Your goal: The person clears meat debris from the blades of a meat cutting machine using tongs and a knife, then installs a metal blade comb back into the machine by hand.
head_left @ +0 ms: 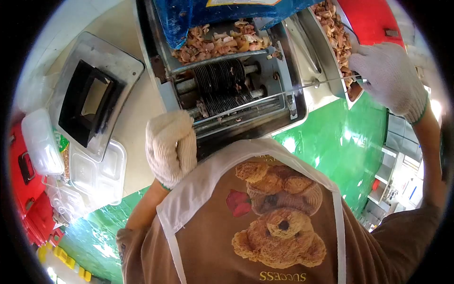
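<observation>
My right hand (390, 78), in a white knitted glove, is closed around one end of a thin metal rod (302, 87). The rod slants across the front of a metal machine (295, 102) toward my left hand. My left hand (170, 147), gloved too, is curled into a fist at the machine's near left corner; whether the rod's far end is inside it is hidden. Between the hands lie the machine's dark ridged rollers (220, 78), with small scraps on them. Behind the rollers, chopped brownish pieces (222, 45) sit in the machine's tray.
A blue cover or bag (222, 12) hangs over the machine's back. A metal hopper-like part (101, 94) lies on the left of the table, beside clear plastic containers (101, 165). At right, a metal tray (321, 52) holds more chopped pieces, near a red box (371, 21).
</observation>
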